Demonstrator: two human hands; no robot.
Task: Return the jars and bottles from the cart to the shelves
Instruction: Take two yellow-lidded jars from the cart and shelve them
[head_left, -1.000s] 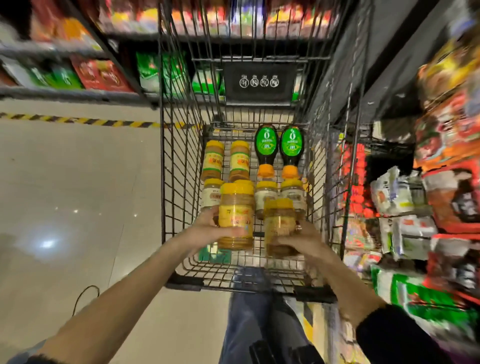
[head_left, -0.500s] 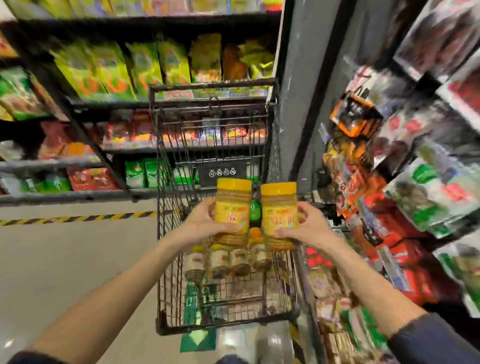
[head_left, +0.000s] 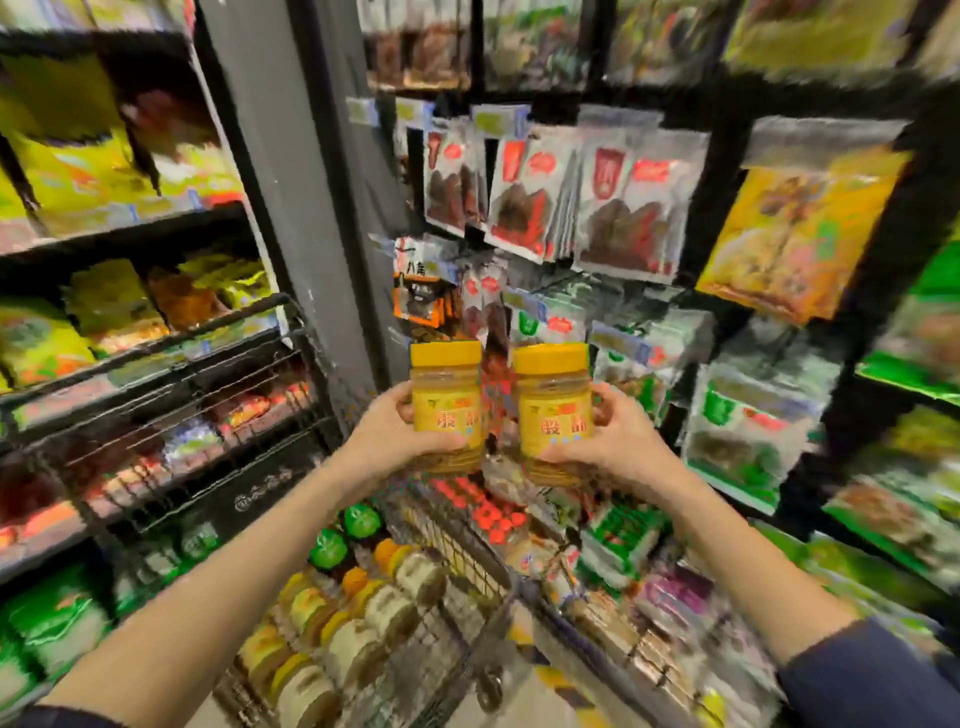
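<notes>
I hold two yellow-lidded jars with yellow labels upright at chest height, side by side and slightly apart. My left hand (head_left: 387, 434) grips the left jar (head_left: 447, 405); my right hand (head_left: 618, 441) grips the right jar (head_left: 553, 410). Below them the wire cart (head_left: 467, 566) holds several more yellow-lidded jars (head_left: 358, 623) and two green-capped bottles (head_left: 345, 535), all blurred. Straight ahead, the shelves (head_left: 727, 291) are hung with packets.
A grey pillar (head_left: 306, 208) stands left of the jars. Dark shelves (head_left: 135, 234) with yellow and green bags fill the left side. More green and yellow packets (head_left: 753, 431) crowd the right. The picture is smeared by motion.
Both hands have lifted the two jars out of the cart and carried them up and to the right. My view has swung from the cart towards the shelves on the right.
</notes>
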